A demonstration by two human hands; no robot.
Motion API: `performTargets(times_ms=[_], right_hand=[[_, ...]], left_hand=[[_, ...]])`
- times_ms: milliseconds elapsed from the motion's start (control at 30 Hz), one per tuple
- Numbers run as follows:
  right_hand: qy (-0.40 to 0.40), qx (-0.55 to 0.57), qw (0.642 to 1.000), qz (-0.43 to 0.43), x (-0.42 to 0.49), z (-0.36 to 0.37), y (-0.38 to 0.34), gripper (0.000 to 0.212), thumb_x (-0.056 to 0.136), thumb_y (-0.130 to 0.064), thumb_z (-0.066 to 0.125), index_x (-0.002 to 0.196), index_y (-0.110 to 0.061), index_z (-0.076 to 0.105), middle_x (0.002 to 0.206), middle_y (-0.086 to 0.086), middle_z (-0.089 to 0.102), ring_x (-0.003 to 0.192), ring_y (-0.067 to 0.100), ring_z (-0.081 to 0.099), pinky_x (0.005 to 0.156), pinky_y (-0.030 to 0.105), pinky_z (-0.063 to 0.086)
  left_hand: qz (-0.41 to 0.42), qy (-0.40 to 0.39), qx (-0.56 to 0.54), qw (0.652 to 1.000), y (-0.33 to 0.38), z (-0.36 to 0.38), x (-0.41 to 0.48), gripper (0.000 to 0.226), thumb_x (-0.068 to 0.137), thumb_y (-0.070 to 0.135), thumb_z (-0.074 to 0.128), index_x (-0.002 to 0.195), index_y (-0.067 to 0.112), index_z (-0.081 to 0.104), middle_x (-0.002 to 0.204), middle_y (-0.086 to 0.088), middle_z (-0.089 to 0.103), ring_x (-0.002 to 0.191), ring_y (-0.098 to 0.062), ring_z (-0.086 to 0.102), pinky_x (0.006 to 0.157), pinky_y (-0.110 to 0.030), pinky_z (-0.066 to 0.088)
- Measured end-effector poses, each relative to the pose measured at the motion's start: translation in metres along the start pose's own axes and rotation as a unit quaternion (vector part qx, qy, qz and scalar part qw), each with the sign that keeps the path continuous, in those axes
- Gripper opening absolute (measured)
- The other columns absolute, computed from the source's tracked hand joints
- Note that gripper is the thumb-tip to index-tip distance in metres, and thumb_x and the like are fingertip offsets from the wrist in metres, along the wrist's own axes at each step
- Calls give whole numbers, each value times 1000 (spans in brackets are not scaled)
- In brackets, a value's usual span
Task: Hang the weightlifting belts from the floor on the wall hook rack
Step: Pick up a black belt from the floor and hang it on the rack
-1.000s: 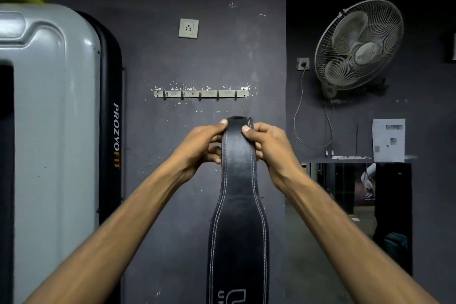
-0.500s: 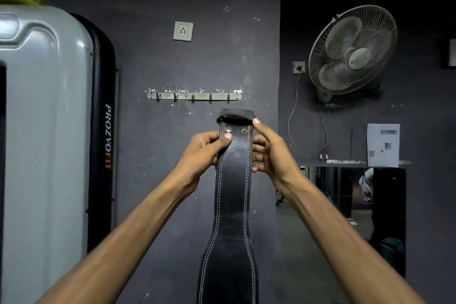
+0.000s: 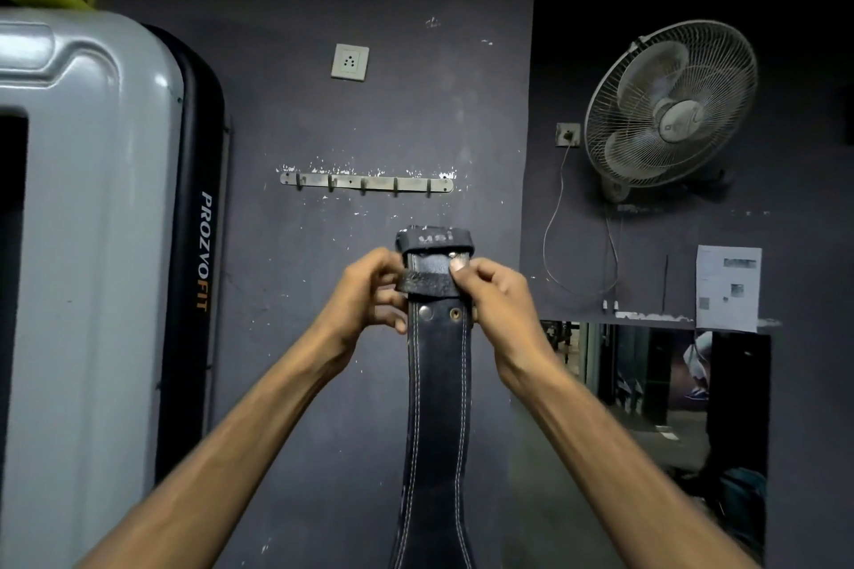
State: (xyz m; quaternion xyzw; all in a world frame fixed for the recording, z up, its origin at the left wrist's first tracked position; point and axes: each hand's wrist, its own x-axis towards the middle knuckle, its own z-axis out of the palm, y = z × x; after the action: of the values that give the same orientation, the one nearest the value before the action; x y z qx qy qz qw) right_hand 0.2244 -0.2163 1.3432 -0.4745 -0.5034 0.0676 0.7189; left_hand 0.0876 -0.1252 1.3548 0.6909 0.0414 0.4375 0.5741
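Observation:
A black leather weightlifting belt [image 3: 438,407] with white stitching hangs upright in front of me, its buckle end on top. My left hand [image 3: 365,293] grips the belt's left edge just under the buckle. My right hand [image 3: 492,296] holds the right edge, its thumb pressed on the loop near the buckle. The metal wall hook rack [image 3: 367,183] with several bare hooks is fixed to the dark wall, a little above and left of the belt's top. The belt's lower end runs out of view at the bottom.
A tall grey and black gym machine [image 3: 101,273] stands close on the left. A wall fan [image 3: 670,106] with a dangling cord hangs at the right, above a mirror [image 3: 647,393] and a paper notice [image 3: 728,286]. A wall socket [image 3: 350,61] sits above the rack.
Both hands have slid the belt's top end upward and worked at the buckle, so the buckle and loop now show above my fingers. The view has drawn closer to the wall.

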Motion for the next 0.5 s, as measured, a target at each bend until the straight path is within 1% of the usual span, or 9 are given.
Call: performTargets(times_ms=[33,100,133,200,267,333,400,433,500], right_hand=[[-6,1,1000,-5,-1,3,3,26,103,-20,59,102,2,72,84,7,76,72,10,67,61,19,53],[-18,-7,1000,-18,-1,10,7,20,103,-19,59,102,-4,72,89,7,79,76,8,71,65,19,55],[-26,-10,999,-22,0,13,10,18,103,-19,59,103,-6,71,86,3,79,75,6,71,64,17,55],[-41,-14,999,-21,3,18,14,16,103,-19,60,111,-6,66,72,-7,76,64,-2,68,57,12,49],[-45,-26,998,-18,6,24,18,25,101,-22,64,119,-6,56,61,-10,71,52,-5,61,52,9,44],[-31,-31,999,-32,12,32,22,33,99,-25,67,123,-9,52,67,-5,73,56,-3,63,53,11,46],[2,-7,998,-55,21,45,27,36,97,-24,69,125,-10,52,84,5,79,70,8,73,62,19,55],[19,10,998,-61,26,51,29,36,97,-22,70,125,-9,53,92,11,80,77,14,76,65,23,59],[45,38,996,-68,35,64,37,35,95,-17,71,125,-8,54,98,15,80,81,19,78,67,26,61]], left_hand=[[6,16,13,1000,2,-1,5,22,88,30,52,87,14,67,72,-7,56,54,-17,53,43,-24,50],[35,47,67,996,2,-5,16,32,100,36,50,91,14,71,69,2,68,55,-9,64,48,-21,52],[54,55,86,993,0,-9,21,34,102,36,50,93,13,72,70,4,72,57,-6,67,51,-19,53],[82,58,109,989,-7,-19,28,34,103,34,50,98,9,72,77,2,75,66,-6,69,58,-18,54],[98,61,118,986,-15,-31,34,34,103,33,51,105,5,70,87,-5,76,72,-8,70,61,-19,55],[118,66,119,984,-23,-41,41,31,102,29,52,107,3,69,87,-5,75,70,-4,69,60,-17,54],[141,63,128,980,-30,-50,48,28,102,24,54,108,1,68,89,-7,75,70,-5,69,59,-16,53],[148,55,134,978,-32,-55,53,27,101,23,55,110,1,68,92,-10,76,75,-9,71,61,-18,54],[152,41,147,977,-36,-68,62,26,100,23,57,111,3,68,100,-13,77,89,-21,74,74,-31,60]])
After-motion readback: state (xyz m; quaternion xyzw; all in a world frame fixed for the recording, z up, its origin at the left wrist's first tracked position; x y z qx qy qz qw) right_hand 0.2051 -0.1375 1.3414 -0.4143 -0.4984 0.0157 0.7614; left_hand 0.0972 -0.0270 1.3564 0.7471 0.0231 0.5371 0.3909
